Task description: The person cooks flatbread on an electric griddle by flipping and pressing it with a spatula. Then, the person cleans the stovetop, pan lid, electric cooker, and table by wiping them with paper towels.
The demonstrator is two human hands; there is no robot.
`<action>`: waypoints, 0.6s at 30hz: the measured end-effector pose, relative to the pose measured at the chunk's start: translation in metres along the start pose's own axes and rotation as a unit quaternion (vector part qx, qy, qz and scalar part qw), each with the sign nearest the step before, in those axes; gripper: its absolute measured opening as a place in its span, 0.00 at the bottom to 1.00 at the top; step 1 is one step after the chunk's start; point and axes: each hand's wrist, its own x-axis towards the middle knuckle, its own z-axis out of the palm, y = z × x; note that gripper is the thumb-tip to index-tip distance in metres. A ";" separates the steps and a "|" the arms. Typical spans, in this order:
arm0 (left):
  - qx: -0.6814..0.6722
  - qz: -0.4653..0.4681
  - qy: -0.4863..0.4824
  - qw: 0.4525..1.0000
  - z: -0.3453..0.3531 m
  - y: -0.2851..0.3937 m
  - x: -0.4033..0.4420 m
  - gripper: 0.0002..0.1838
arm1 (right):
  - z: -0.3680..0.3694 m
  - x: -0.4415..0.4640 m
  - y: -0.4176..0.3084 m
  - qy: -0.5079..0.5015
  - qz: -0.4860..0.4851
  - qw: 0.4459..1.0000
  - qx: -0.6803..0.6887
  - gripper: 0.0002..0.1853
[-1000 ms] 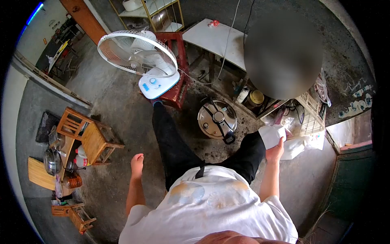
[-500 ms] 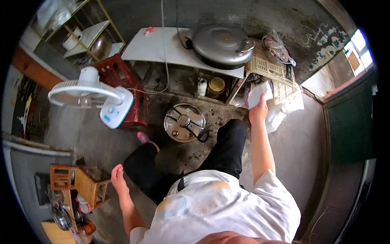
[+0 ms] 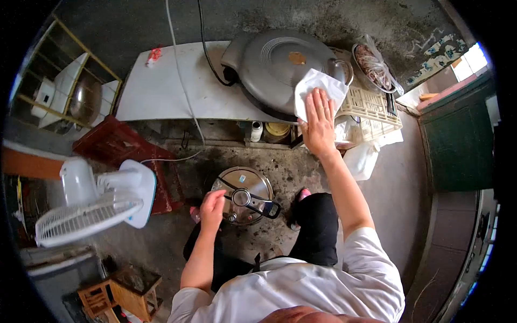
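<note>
My right hand point(image 3: 321, 125) lies with fingers stretched over a white paper towel point(image 3: 303, 98), holding it against the front right edge of the lid of a round grey electric baking pan point(image 3: 274, 62). The pan stands closed on a white tabletop, its handle beside the towel. My left hand point(image 3: 212, 211) is empty, fingers loosely bent and slightly apart. In this view it overlaps the left edge of a steel pressure cooker point(image 3: 256, 184) on the floor. Whether it touches the cooker I cannot tell.
A white fan point(image 3: 89, 212) and a dark red crate point(image 3: 121, 148) are at left. Right of the pan, a cream plastic basket point(image 3: 371, 116) sits below a bowl of bagged food point(image 3: 374, 67). A cable point(image 3: 180, 70) crosses the white tabletop point(image 3: 156, 91).
My right hand has moved up and left, bringing the paper towel from beside the basket onto the pan's lid. My left hand has come inward toward the cooker. The view has moved closer to the table.
</note>
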 end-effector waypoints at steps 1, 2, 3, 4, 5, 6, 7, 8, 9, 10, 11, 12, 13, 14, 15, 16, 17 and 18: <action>-0.012 -0.018 -0.036 0.999 0.006 -0.005 0.007 0.09 | -0.003 0.005 -0.011 -0.024 -0.001 1.000 -0.011 0.31; -0.024 -0.035 -0.070 0.997 0.010 -0.012 0.013 0.10 | -0.004 0.012 -0.022 -0.048 -0.003 0.999 -0.022 0.31; 0.000 -0.003 -0.074 0.997 0.014 -0.017 0.019 0.10 | -0.001 0.020 -0.035 -0.076 -0.005 0.997 -0.030 0.34; -0.002 0.014 -0.075 0.997 0.017 -0.019 0.021 0.10 | 0.001 0.029 -0.047 -0.077 -0.028 0.996 -0.038 0.35; -0.009 0.026 -0.073 0.997 0.018 -0.019 0.025 0.09 | 0.002 0.039 -0.058 -0.083 -0.055 0.995 -0.022 0.34; -0.014 0.036 -0.068 0.997 0.018 -0.020 0.027 0.09 | 0.003 0.049 -0.067 -0.091 -0.084 0.992 -0.003 0.34; -0.018 0.032 -0.067 0.997 0.016 -0.021 0.027 0.09 | 0.006 0.058 -0.074 -0.090 -0.126 0.988 -0.011 0.32; -0.036 0.033 -0.061 0.997 0.014 -0.020 0.030 0.09 | 0.019 0.069 -0.077 -0.083 -0.164 0.982 -0.037 0.31; -0.055 0.039 -0.052 0.996 0.015 -0.018 0.035 0.09 | 0.029 0.085 -0.081 -0.093 -0.175 0.978 -0.066 0.31; -0.059 0.043 -0.045 0.996 0.014 -0.013 0.037 0.09 | 0.036 0.099 -0.083 -0.102 -0.186 0.973 -0.093 0.31; -0.080 0.020 -0.023 0.996 0.012 -0.007 0.037 0.08 | 0.045 0.111 -0.079 -0.111 -0.184 0.971 -0.101 0.31; -0.099 -0.004 -0.002 0.995 0.009 -0.003 0.035 0.08 | 0.045 0.117 -0.081 -0.122 -0.180 0.970 -0.108 0.31; -0.099 -0.003 0.001 0.995 0.006 -0.006 0.033 0.08 | 0.042 0.116 -0.081 -0.147 -0.171 0.968 -0.112 0.29; -0.085 0.021 0.008 0.996 0.006 -0.012 0.032 0.07 | 0.037 0.112 -0.079 -0.145 -0.174 0.968 -0.112 0.29; -0.074 0.046 0.016 0.996 0.006 -0.013 0.031 0.07 | 0.030 0.107 -0.074 -0.164 -0.199 0.959 -0.118 0.28; -0.079 0.048 0.022 0.996 0.004 -0.011 0.030 0.07 | 0.023 0.103 -0.069 -0.182 -0.226 0.949 -0.126 0.27; -0.093 0.032 0.026 0.995 0.002 -0.006 0.028 0.07 | 0.018 0.098 -0.063 -0.177 -0.255 0.938 -0.153 0.25; -0.106 0.016 0.030 0.994 -0.001 -0.004 0.025 0.07 | 0.017 0.094 -0.055 -0.176 -0.261 0.936 -0.156 0.25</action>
